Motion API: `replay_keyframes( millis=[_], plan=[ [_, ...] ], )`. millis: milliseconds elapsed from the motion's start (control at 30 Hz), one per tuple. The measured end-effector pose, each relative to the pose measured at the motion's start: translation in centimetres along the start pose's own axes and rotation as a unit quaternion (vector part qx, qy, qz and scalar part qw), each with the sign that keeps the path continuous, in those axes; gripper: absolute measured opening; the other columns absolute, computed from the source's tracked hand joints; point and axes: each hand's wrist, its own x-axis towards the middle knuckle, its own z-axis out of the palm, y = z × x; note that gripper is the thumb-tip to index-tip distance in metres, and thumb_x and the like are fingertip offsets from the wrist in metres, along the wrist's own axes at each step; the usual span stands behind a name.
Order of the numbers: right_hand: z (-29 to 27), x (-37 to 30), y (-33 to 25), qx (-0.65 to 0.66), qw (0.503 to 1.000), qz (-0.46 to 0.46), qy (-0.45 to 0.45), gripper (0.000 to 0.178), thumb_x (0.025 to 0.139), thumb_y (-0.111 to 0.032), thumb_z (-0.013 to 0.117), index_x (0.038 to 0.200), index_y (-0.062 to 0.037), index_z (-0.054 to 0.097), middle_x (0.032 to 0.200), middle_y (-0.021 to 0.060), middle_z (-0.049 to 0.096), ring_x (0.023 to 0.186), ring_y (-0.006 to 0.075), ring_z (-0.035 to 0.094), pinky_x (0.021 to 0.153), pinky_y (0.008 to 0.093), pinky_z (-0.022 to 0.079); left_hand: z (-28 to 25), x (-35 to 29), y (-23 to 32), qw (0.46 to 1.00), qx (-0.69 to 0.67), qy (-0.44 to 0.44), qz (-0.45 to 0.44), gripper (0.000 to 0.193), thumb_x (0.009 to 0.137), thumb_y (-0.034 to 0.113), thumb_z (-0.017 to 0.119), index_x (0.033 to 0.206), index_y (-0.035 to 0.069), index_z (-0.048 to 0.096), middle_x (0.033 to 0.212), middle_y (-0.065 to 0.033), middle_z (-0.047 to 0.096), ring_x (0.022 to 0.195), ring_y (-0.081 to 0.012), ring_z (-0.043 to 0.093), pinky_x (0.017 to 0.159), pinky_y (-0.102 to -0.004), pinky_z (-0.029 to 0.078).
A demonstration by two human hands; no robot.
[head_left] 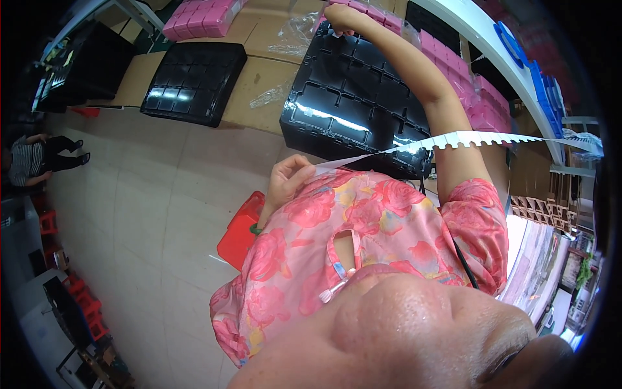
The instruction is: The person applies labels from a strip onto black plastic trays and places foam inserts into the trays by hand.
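Observation:
My left hand (291, 178), with a green band at its wrist, pinches the end of a long white paper strip (453, 140). The strip's lower edge is notched, and it stretches past my right arm toward the right rim. At the far edge of a stack of shiny black compartment trays (353, 107), my right hand (341, 21) is bent down with curled fingers. A small whitish bit shows at its fingertips, too small to name. Clear plastic wrap (295, 35) lies just left of that hand.
Another black tray (193, 81) sits on the cardboard-covered surface (259, 78). Pink trays (201, 18) stand behind it, and more pink trays (444, 61) line the right. A red stool (241, 230) is beside me. A seated person (35, 159) is at far left.

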Motion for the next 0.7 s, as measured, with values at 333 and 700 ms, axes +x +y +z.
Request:
replay_keyframes(
  millis=[333, 700],
  plan=[
    [-2.6, -5.8, -0.3, 0.103, 0.99, 0.054, -0.075, 0.02, 0.087, -0.02, 0.062, 0.092, -0.0024, 0.071, 0.089, 0.0147, 0.071, 0.078, 0.0235, 0.07, 0.069, 0.0383, 0.057, -0.4, -0.1, -0.3, 1.0, 0.028, 0.002, -0.013, 0.006, 0.087, 0.007, 0.065, 0.083, 0.005, 0.061, 0.074, 0.0039, 0.058, 0.067, -0.0015, 0.05, 0.063, -0.0174, 0.04],
    [-1.4, -8.2, -1.0, 0.029, 0.996, 0.025, 0.081, 0.025, 0.083, -0.021, 0.065, 0.097, -0.0004, 0.069, 0.092, 0.0145, 0.07, 0.082, 0.0247, 0.069, 0.074, 0.0367, 0.055, -0.7, 0.0, -0.2, 0.999, 0.031, -0.001, -0.018, 0.006, 0.087, 0.007, 0.065, 0.083, 0.004, 0.061, 0.074, 0.0032, 0.058, 0.069, -0.0021, 0.051, 0.064, -0.0176, 0.04]
  ],
)
